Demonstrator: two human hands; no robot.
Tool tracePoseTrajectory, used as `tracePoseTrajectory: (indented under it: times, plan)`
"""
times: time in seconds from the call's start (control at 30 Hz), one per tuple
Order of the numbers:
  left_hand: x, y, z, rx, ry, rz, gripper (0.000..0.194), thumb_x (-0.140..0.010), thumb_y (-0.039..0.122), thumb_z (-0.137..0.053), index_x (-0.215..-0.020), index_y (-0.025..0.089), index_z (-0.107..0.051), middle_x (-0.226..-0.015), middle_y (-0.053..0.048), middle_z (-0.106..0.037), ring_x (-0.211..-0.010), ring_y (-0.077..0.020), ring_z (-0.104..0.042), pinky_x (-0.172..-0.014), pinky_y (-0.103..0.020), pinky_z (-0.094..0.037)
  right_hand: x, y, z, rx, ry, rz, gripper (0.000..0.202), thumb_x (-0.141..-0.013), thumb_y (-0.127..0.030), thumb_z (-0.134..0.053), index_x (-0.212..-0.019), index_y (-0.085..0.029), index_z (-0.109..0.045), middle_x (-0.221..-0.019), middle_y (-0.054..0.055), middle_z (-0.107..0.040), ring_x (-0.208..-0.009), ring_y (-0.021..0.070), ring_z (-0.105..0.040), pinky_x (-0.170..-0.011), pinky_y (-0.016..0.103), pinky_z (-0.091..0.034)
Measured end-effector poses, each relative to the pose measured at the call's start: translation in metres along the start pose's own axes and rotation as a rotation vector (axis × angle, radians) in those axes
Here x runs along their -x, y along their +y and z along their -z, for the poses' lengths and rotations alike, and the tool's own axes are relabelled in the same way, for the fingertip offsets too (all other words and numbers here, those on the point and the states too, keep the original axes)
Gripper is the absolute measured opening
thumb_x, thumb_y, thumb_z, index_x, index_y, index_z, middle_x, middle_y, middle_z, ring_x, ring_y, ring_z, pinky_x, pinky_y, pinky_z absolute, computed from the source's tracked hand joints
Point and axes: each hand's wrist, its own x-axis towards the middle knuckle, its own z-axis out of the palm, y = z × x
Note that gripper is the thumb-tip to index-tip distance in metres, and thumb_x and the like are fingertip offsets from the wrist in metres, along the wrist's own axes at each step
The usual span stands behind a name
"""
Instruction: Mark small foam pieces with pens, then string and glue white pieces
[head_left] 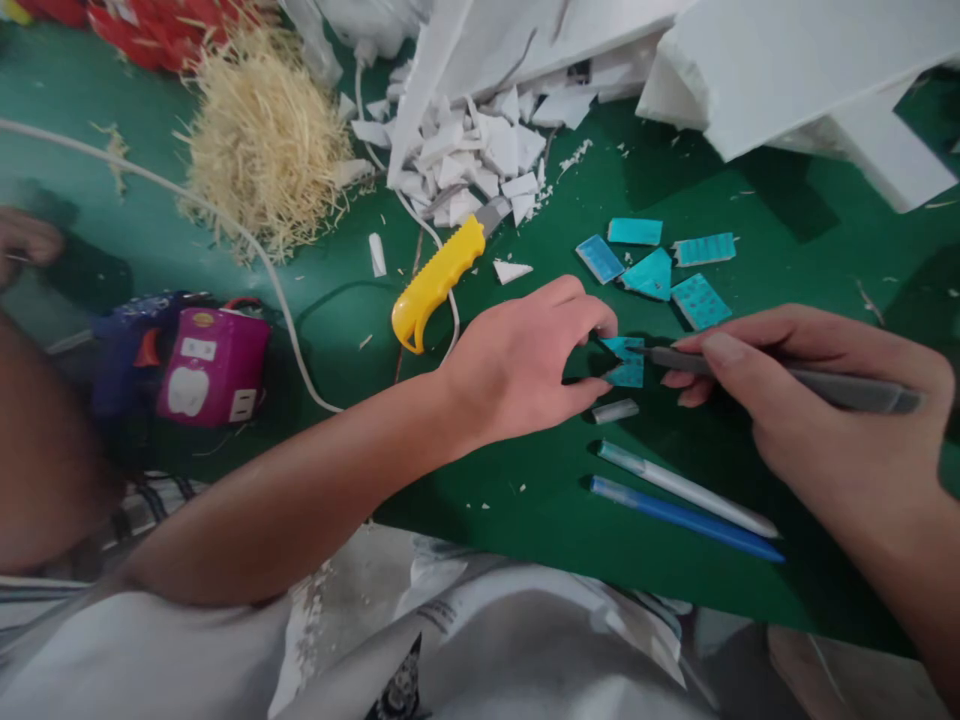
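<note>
My left hand (529, 350) reaches from the left, its thumb and fingertips at the left edge of a small notched teal piece (628, 372) lying on the green table. In my right hand (810, 385) is a grey pen (847, 388), gripped like a writing tool, its dark tip touching the teal piece. Just above lie several teal-painted pieces, among them a patterned one (700, 301) and a striped one (705, 249). A pen cap (615, 411) rests below my left fingertips. Nearer my body are a white pen (686, 488) and a blue pen (686, 518), side by side.
A yellow cutter (439, 282) lies left of my hand, beside a heap of white foam scraps (480, 150). Behind are large white foam sheets (810, 60). Straw (262, 145), a cable, a magenta power adapter (215, 365) and another person's hand (28, 240) are at the left.
</note>
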Motion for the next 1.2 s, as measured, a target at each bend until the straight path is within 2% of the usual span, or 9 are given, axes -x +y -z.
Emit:
tracePoseTrajectory:
  times: [0.47,0.63,0.77,0.9,1.07,1.2]
  plan:
    - [0.0,0.0,-0.001,0.0,-0.004,0.01,0.031,-0.083,0.029,-0.078,-0.111,0.02,-0.067,-0.105,-0.001,-0.066,-0.081,-0.0119,-0.061,-0.067,-0.025,-0.045,-0.001,-0.001,0.0,-0.011,0.004,0.022,0.013,-0.084,-0.029,-0.076,-0.072,-0.024,-0.077,-0.068,0.0,-0.074,-0.054,0.0118,-0.067,-0.052,0.025,-0.058]
    - [0.002,0.003,0.001,-0.051,0.008,0.011,0.037,-0.085,0.03,-0.077,-0.118,0.019,-0.064,-0.105,-0.002,-0.065,-0.085,-0.0138,-0.063,-0.067,-0.026,-0.045,-0.001,-0.003,-0.001,-0.036,0.001,-0.023,0.01,-0.084,-0.027,-0.076,-0.075,-0.024,-0.078,-0.067,0.0,-0.073,-0.054,0.0114,-0.067,-0.052,0.025,-0.058]
    - [0.003,0.006,0.0,-0.11,0.008,0.049,0.033,-0.087,0.036,-0.075,-0.114,0.019,-0.066,-0.106,-0.003,-0.065,-0.09,-0.0174,-0.065,-0.068,-0.028,-0.047,-0.001,-0.004,-0.001,-0.014,-0.005,-0.019,0.008,-0.083,-0.026,-0.076,-0.076,-0.024,-0.079,-0.068,0.0,-0.074,-0.055,0.0108,-0.067,-0.052,0.024,-0.057]
    - [0.002,0.006,-0.002,-0.102,0.009,0.047,0.029,-0.089,0.036,-0.073,-0.112,0.02,-0.066,-0.104,-0.002,-0.065,-0.089,-0.0169,-0.066,-0.069,-0.029,-0.048,-0.001,-0.002,-0.001,-0.028,-0.02,-0.013,0.007,-0.083,-0.029,-0.078,-0.078,-0.025,-0.079,-0.075,0.001,-0.076,-0.057,0.0112,-0.068,-0.053,0.025,-0.058]
    - [0.002,0.006,-0.002,-0.09,0.011,0.041,0.028,-0.088,0.034,-0.074,-0.111,0.02,-0.066,-0.103,-0.002,-0.066,-0.088,-0.0158,-0.066,-0.068,-0.027,-0.046,-0.002,0.004,0.001,-0.011,-0.035,0.013,0.007,-0.084,-0.031,-0.078,-0.08,-0.026,-0.08,-0.077,0.001,-0.077,-0.059,0.0114,-0.069,-0.054,0.025,-0.058]
    - [0.002,0.006,-0.002,-0.083,0.016,0.041,0.029,-0.088,0.035,-0.074,-0.112,0.02,-0.067,-0.104,-0.002,-0.066,-0.088,-0.0156,-0.066,-0.068,-0.027,-0.046,-0.003,0.007,0.001,-0.045,-0.061,0.099,0.008,-0.084,-0.033,-0.078,-0.08,-0.027,-0.08,-0.075,0.0,-0.077,-0.055,0.0106,-0.067,-0.051,0.024,-0.057]
